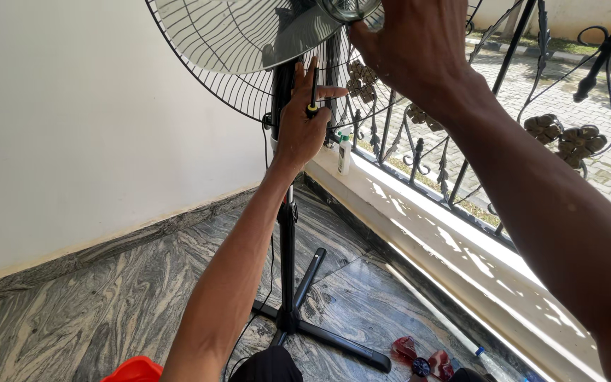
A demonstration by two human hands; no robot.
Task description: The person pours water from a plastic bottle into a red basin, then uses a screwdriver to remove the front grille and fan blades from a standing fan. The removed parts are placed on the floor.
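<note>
Both hands [304, 124] on fan [249, 42].

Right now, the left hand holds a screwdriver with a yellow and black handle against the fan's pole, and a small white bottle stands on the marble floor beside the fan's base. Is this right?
Not quite. In the head view, the small white bottle stands on the pale ledge under the iron railing, not on the marble floor. The rest holds: the left hand holds the screwdriver against the fan's pole.

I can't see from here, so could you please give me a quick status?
Left hand holds a screwdriver behind the fan. Right hand on its hub. Nothing in the way.
</note>
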